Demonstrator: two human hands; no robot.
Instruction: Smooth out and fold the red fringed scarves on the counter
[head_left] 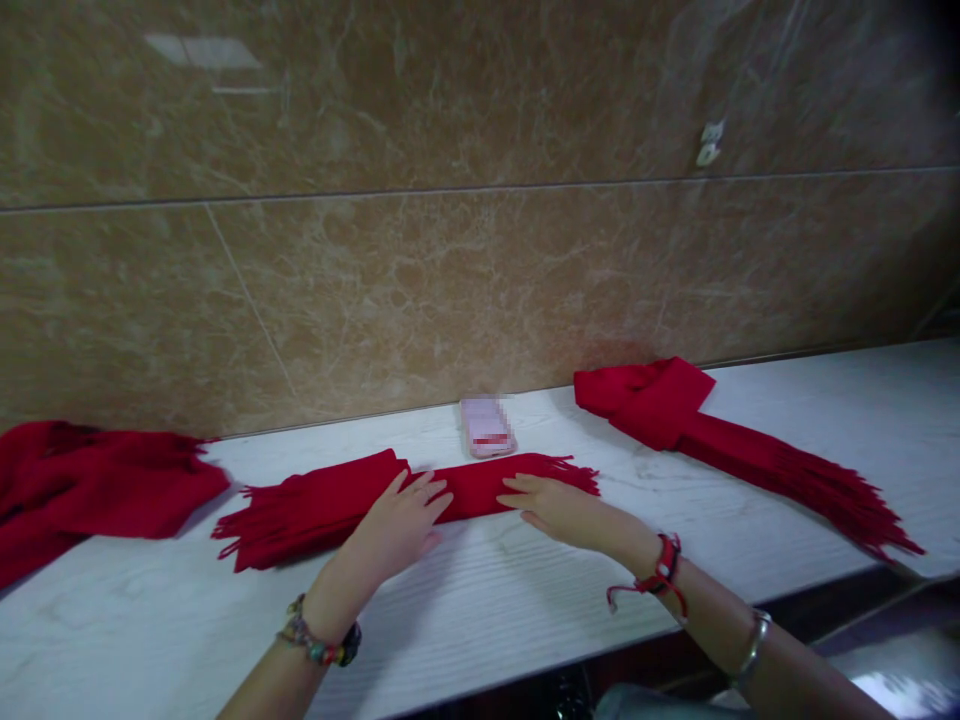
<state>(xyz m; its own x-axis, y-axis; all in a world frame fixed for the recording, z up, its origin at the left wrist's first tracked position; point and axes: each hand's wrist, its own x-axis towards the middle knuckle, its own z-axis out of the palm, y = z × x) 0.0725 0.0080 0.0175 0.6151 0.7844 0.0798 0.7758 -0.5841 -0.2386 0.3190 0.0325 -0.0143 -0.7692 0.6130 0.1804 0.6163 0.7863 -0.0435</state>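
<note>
Across upper half of frame: brown marbled wall [450,300], glossy, seamed, down to the back edge of a tabletop [525,590]. White wood grain across lower half, front edge slanting from bottom centre up to right side, dark below it. At far left, red left scarf [112,485], loosely heaped, cut off by frame edge. At right, red right scarf [720,445], folded over near the wall, fringe trailing toward front edge. At centre, red middle scarf [472,488], laid lengthwise, thicker at left, flatter at right, fringed at both ends; narrow gap to left scarf, wider gap to right scarf, broad strip of white in front. Over middle scarf near centre, left hand [405,520], open, palm down, fingers spread at edge of thicker part. Further right, right hand [555,508], also open, fingertips on flatter part. Just behind middle scarf, pale pink item [486,420], partly pixelated, kind unclear. On wrists: beaded bracelet [324,653] lower left, red cord bracelet [664,568] and silver bangle [756,640] lower right. Upper right, small white wall piece [707,155].
</note>
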